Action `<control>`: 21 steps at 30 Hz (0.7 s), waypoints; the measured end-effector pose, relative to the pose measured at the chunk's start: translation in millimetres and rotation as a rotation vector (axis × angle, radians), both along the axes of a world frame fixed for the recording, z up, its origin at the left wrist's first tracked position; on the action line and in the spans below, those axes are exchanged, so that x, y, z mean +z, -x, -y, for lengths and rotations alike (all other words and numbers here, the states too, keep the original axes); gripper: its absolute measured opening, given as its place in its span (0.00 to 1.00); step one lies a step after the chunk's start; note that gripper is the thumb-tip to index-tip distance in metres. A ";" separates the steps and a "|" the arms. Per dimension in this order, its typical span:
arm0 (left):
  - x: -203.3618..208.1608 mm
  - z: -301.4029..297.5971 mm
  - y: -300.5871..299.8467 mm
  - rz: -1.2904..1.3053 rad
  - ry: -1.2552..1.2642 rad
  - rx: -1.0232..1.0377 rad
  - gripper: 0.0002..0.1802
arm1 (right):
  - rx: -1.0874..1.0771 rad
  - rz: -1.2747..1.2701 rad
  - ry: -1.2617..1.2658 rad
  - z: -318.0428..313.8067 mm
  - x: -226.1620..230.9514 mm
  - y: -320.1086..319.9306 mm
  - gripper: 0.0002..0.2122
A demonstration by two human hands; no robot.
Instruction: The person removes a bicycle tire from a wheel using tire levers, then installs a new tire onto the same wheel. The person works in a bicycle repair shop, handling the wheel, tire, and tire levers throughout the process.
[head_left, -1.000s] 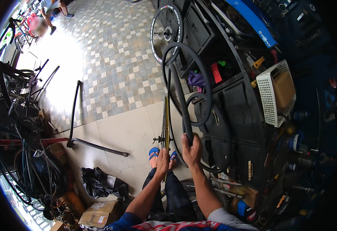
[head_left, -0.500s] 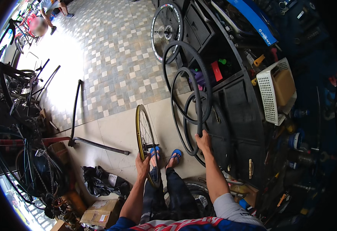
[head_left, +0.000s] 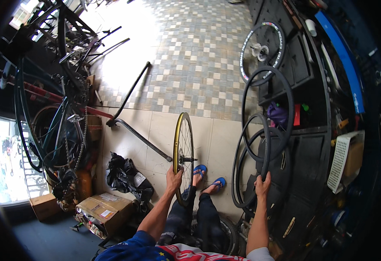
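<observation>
My left hand (head_left: pixel 173 179) is closed round the lower part of a spoked bicycle wheel (head_left: pixel 176 143) with a gold rim and no tyre on it. The wheel stands upright in front of my legs, hub axle pointing right. Off to the right, my right hand (head_left: pixel 262 184) grips the near side of a black bicycle tyre (head_left: pixel 267 150). Other black tyres overlap it, among them a larger tyre (head_left: pixel 291 104) farther up. Whether my fingers hold more than one tyre, I cannot tell.
Behind the tyres, a wheel with white lettering (head_left: pixel 281 43) leans on dark cabinets (head_left: pixel 305 165). A bent dark stand leg (head_left: pixel 142 140) lies left of my wheel. Black plastic (head_left: pixel 123 172), a cardboard box (head_left: pixel 105 209) and bicycle frames (head_left: pixel 62 52) crowd the left. Another wheel (head_left: pixel 231 235) sits by my legs.
The view has turned left, so the scene shifts right in the picture. Both hands keep their grips; my right hand and the tyre are now somewhat farther from the gold-rimmed wheel.
</observation>
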State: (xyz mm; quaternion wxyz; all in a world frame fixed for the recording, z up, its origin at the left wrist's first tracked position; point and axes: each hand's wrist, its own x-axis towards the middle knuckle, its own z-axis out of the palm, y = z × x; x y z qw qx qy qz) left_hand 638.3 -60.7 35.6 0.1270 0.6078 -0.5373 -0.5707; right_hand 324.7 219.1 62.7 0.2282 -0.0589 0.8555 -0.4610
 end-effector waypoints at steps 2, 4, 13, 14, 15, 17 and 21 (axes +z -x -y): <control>4.2 7.7 -14.5 0.030 -0.012 0.020 0.10 | 0.110 -0.097 -0.127 37.5 -3.9 9.5 0.25; 11.4 13.4 -29.2 0.064 0.021 0.040 0.11 | 0.195 -0.253 -0.063 80.6 -2.0 9.2 0.19; 59.6 19.8 -98.2 0.017 -0.079 0.201 0.11 | 0.678 -0.294 0.057 403.5 33.8 -69.6 0.16; 61.6 18.7 -102.1 0.000 -0.119 0.234 0.11 | 0.802 -0.273 0.036 435.8 45.4 -90.1 0.18; 62.1 18.5 -105.2 0.058 -0.024 0.182 0.11 | 0.929 -0.302 0.012 466.5 58.2 -112.3 0.21; 62.3 17.3 -110.5 0.074 0.067 0.168 0.11 | 1.237 -0.205 -0.065 510.0 86.1 -149.6 0.30; 58.2 18.4 -116.3 0.198 0.175 0.080 0.13 | 1.454 -0.328 0.075 529.4 119.0 -213.6 0.39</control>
